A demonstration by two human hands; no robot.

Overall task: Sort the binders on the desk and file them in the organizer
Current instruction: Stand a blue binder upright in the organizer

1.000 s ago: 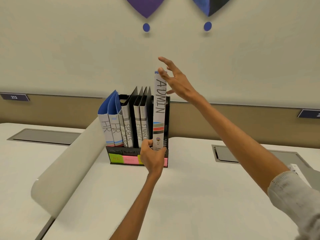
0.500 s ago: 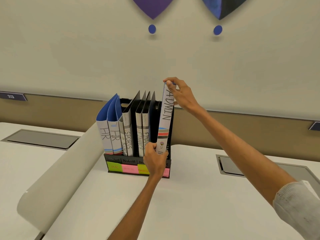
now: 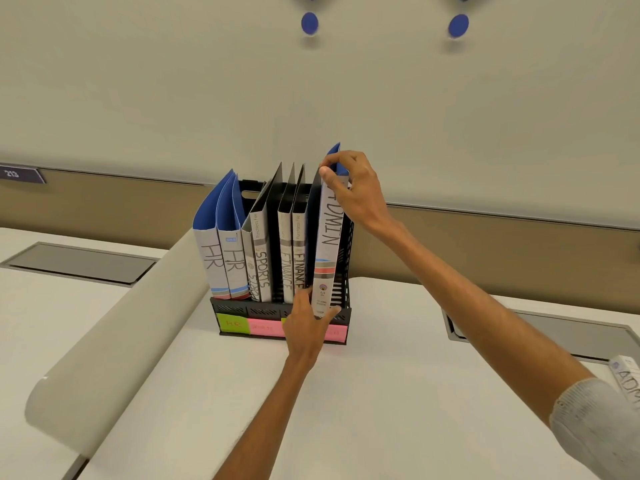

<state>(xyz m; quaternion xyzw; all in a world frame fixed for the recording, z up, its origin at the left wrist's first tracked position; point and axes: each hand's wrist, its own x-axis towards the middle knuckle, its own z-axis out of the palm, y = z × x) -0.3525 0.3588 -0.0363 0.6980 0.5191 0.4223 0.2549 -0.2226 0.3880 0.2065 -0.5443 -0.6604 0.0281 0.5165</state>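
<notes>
A black mesh organizer [image 3: 341, 271] stands on the white desk [image 3: 398, 393], with coloured sticky labels along its front. It holds two HR binders [image 3: 218, 258], two SPORTS binders [image 3: 262, 268] and two FINANCE binders [image 3: 293, 268]. The ADMIN binder [image 3: 328, 251], grey spine with blue cover, stands in the rightmost slot, leaning slightly. My right hand [image 3: 353, 192] pinches its top corner. My left hand [image 3: 308, 323] grips its bottom end at the organizer's front lip. Another ADMIN binder [image 3: 627, 375] lies at the right edge, mostly cut off.
A curved grey divider panel [image 3: 114, 334] runs along the desk's left side. Recessed cable hatches [image 3: 79, 263] [image 3: 554, 334] sit left and right. A beige wall rises behind the desk, with a number plate [image 3: 20, 174] at the left.
My right hand went from spread fingers at the ADMIN binder's top to gripping it. The binder has sunk lower into the right slot while my left hand steadies its base.
</notes>
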